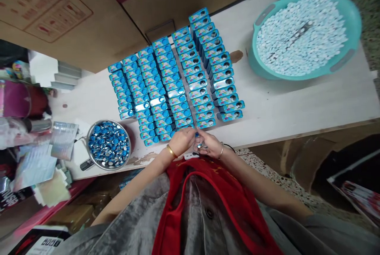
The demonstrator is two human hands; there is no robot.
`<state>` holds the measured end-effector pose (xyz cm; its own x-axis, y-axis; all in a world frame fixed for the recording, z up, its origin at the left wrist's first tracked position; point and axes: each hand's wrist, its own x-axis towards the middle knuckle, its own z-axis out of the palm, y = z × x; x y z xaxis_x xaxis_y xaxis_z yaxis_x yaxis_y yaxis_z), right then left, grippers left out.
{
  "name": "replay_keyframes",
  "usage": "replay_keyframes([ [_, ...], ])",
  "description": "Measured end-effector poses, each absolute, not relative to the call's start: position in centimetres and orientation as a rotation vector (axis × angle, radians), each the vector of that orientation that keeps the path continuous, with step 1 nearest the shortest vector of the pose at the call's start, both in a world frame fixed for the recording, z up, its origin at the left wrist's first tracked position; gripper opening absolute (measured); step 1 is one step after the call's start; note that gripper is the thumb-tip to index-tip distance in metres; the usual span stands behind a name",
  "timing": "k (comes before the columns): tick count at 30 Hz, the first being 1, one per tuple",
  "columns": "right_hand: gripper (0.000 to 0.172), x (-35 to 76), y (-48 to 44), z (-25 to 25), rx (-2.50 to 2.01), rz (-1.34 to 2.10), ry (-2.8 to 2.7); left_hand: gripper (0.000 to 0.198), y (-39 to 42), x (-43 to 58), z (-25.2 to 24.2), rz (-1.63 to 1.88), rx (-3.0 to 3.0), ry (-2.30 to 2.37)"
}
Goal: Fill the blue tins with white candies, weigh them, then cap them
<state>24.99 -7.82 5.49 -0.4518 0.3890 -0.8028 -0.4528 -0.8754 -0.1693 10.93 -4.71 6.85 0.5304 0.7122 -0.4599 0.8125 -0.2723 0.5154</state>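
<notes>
Small blue tins [196,76] stand upright in several rows on the table. Those in the left rows carry round blue caps on top, while the right rows show dark openings. My left hand [182,142], a gold bangle at its wrist, is closed at the front of the middle rows; what its fingertips pinch is hidden. Beside it, fingertips almost meeting, my right hand [209,144] is curled around a few small blue-and-silver caps [200,145]. More such caps [109,144] fill a metal pan [129,144] on the left.
At the right a turquoise basin [257,59] holds pale tablets [314,29] and a metal scoop-like tool [299,33]. Large cartons [118,29] border the back of the table [285,108]. Papers [63,138] and bags lie at the left. The table's front edge runs close to my body.
</notes>
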Motion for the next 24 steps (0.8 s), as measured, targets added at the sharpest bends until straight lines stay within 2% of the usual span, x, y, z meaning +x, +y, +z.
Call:
replay_keyframes([
  [2, 0.026, 25.3, -7.9, 5.3, -1.260, 2.281, 0.114, 0.019, -3.8, 11.0, 6.2, -0.191, 2.006, 1.400],
  [5, 0.010, 26.0, -8.1, 5.2, -1.238, 2.200, 0.130, 0.020, -1.9, 11.2, 5.5, -0.242, 1.938, 1.635],
  [9, 0.019, 26.9, -8.6, 5.3, -1.181, 2.185, 0.129, 0.017, 0.2, 11.8, 4.6, -0.409, 1.840, 1.750],
  [16, 0.025, 27.2, -8.9, 5.1, -1.244, 2.134, 0.112, 0.038, 2.8, 12.0, 3.6, -0.683, 1.732, 1.770],
  [21, 0.022, 26.8, -8.5, 4.5, -1.283, 2.046, 0.161, 0.034, 0.8, 12.2, 6.4, -0.532, 1.861, 1.608],
  [24, 0.023, 26.8, -8.2, 4.1, -1.266, 2.065, 0.197, 0.031, -2.4, 12.1, 7.9, -0.251, 2.066, 1.190],
])
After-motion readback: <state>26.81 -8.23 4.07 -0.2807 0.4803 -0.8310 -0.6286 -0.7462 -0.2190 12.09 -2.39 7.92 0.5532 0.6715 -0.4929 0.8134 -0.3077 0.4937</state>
